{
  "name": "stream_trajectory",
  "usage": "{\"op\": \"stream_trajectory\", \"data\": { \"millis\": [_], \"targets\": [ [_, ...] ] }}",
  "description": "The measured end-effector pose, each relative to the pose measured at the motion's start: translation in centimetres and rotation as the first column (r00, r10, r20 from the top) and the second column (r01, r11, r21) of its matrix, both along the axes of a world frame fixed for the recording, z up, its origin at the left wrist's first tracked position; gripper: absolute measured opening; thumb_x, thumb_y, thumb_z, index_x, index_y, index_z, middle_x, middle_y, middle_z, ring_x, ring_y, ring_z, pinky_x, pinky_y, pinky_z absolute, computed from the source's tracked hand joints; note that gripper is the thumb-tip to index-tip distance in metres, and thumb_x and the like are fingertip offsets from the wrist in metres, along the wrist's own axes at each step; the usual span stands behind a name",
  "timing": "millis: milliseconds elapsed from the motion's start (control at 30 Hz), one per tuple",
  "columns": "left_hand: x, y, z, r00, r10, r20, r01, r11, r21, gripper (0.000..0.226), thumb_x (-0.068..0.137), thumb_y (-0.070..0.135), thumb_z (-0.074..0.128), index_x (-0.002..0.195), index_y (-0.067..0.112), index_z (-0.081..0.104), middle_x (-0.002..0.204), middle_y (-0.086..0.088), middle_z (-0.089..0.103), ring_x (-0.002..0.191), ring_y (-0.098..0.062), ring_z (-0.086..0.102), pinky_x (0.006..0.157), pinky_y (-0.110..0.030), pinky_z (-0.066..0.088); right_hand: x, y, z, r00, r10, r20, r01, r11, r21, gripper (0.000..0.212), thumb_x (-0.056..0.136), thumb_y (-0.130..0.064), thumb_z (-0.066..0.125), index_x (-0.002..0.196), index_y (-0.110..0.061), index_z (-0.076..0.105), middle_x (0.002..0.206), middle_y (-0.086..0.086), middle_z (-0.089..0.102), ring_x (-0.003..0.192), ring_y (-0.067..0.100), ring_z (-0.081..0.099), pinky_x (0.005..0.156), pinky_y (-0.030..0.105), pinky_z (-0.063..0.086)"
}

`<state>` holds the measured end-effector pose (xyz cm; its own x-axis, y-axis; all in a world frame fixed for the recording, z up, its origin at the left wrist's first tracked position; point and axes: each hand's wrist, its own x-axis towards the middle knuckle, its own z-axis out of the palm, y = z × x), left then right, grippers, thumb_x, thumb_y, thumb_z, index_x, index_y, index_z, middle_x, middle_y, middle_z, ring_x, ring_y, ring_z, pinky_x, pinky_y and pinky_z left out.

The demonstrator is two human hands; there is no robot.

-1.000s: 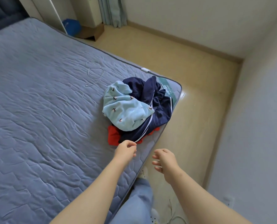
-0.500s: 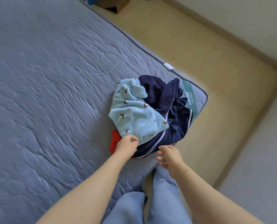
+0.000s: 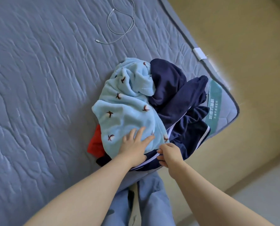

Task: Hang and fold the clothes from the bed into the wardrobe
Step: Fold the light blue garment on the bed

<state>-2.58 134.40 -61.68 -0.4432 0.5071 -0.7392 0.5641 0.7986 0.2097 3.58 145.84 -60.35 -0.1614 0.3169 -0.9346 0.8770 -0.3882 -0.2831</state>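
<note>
Now left hand (image 3: 134, 148) presses fleece (image 3: 127, 115); right hand (image 3: 170, 154) pinches navy garment (image 3: 176, 98).

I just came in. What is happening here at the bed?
A person stands at the corner of the bed over a pile of clothes. The left hand lies flat, fingers spread, on the light blue garment on top. The right hand touches the edge of the navy garment beside it; whether it has a grip is unclear. A red garment peeks out underneath. Nothing is lifted or folded yet. A white cable lies farther up the bed.
</note>
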Motion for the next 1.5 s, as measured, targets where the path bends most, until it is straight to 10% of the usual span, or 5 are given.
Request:
{"op": "stream_trajectory", "data": {
  "millis": [300, 533, 633, 900, 1500],
  "targets": [
    [-2.7, 1.7, -3.4, 0.926, 0.367, -0.09, -0.354, 0.926, 0.134, 0.03, 0.092, 0.013, 0.046, 0.121, 0.019, 0.05, 0.135, -0.004, 0.038, 0.126, -0.026, 0.038, 0.092, -0.034, 0.038, -2.1, 0.6, -3.9, 0.992, 0.126, 0.027, -0.125, 0.991, -0.041, 0.012, 0.089, -0.007, 0.043, 0.079, -0.013, 0.046, 0.075, 0.002, 0.047, 0.06, 0.016, 0.042, 0.057, 0.024, 0.036],
    [-4.7, -6.7, -2.3, -0.202, 0.945, 0.257, -0.903, -0.281, 0.323, 0.02, 0.092, 0.026, 0.054, 0.107, 0.014, 0.05, 0.095, -0.004, 0.057, 0.09, -0.023, 0.055, 0.071, -0.028, 0.042, -3.1, 0.5, -4.8, 0.894, 0.422, 0.15, -0.448, 0.842, 0.3, 0.046, 0.088, -0.016, 0.042, 0.132, -0.028, 0.041, 0.139, 0.002, 0.036, 0.116, 0.028, 0.042, 0.088, 0.038, 0.038],
    [-2.9, -11.0, -3.2, -0.463, 0.871, 0.165, -0.825, -0.492, 0.28, 0.02, 0.09, 0.023, 0.055, 0.104, 0.009, 0.049, 0.1, -0.014, 0.058, 0.091, -0.028, 0.058, 0.073, -0.032, 0.047, -3.5, 0.2, -5.7, 0.845, 0.515, 0.14, -0.534, 0.805, 0.259, 0.061, 0.086, -0.02, 0.048, 0.141, -0.034, 0.027, 0.129, 0.004, 0.047, 0.114, 0.031, 0.043, 0.094, 0.041, 0.037],
    [3.2, -14.1, -3.1, -0.464, 0.885, -0.034, -0.884, -0.461, 0.073, 0.033, 0.091, 0.023, 0.053, 0.116, 0.002, 0.049, 0.11, -0.019, 0.056, 0.085, -0.026, 0.05, 0.071, -0.033, 0.041, -2.0, -5.5, -4.9, 0.763, 0.647, 0.0, -0.625, 0.738, 0.256, 0.026, 0.084, -0.015, 0.049, 0.067, -0.017, 0.029, 0.063, -0.002, 0.04, 0.071, 0.024, 0.039, 0.065, 0.033, 0.031],
    [-2.2, -22.1, 18.3, -0.236, 0.827, 0.511, -0.741, -0.493, 0.456, 0.019, 0.085, 0.027, 0.066, 0.076, 0.018, 0.052, 0.084, -0.003, 0.058, 0.08, -0.022, 0.052, 0.069, -0.032, 0.041, -7.4, -16.8, 15.9, 0.727, 0.462, -0.509, -0.463, 0.876, 0.133, 0.016, 0.092, -0.013, 0.047, 0.09, 0.002, 0.052, 0.083, 0.008, 0.046, 0.075, 0.018, 0.043, 0.065, 0.029, 0.036]
  ]
}}
